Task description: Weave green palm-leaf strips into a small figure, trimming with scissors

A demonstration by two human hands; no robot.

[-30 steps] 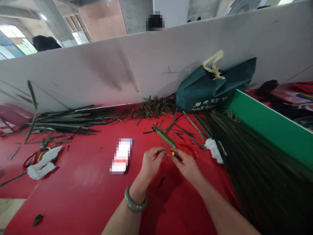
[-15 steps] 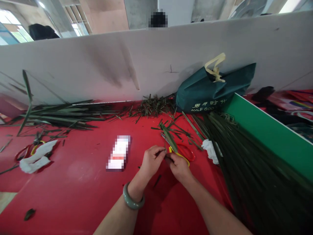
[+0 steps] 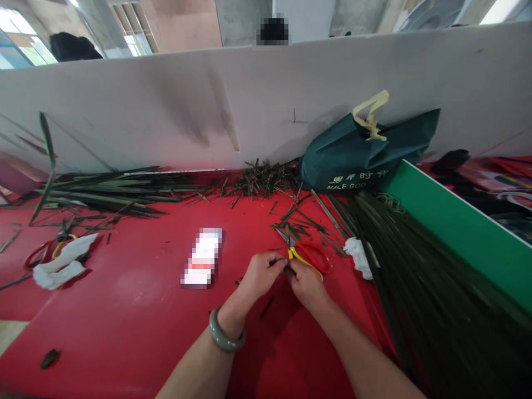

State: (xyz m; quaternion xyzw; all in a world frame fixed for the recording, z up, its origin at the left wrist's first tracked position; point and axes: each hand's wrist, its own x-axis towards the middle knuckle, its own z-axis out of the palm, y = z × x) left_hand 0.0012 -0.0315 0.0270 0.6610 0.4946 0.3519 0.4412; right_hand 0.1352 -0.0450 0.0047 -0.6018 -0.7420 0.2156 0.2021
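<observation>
My left hand (image 3: 262, 272), with a grey-green bangle on its wrist, has thumb and forefinger pinched together. The fingertips of my right hand (image 3: 306, 281) meet it and are closed too. Between them a narrow strip of green leaf (image 3: 287, 239) sticks up, seen nearly edge-on; its lower end is hidden by my fingers. Just behind my right hand, scissors (image 3: 293, 252) with red and yellow handles lie on the red table (image 3: 166, 343). Short leaf cuttings (image 3: 310, 223) are scattered beyond the blades.
Left of my hands lies a phone (image 3: 203, 257). Long green leaves (image 3: 419, 288) fill the right side beside a green panel (image 3: 453, 227). At the back are a dark green bag (image 3: 332, 160), trimmings (image 3: 266, 180) and more leaves (image 3: 112, 191). White tissue (image 3: 357, 257) and pliers (image 3: 64, 230) lie nearby.
The leaf piece between my hands has turned from showing its broad face, tilted right, to a narrow upright edge. My hands have shifted slightly right and closer together.
</observation>
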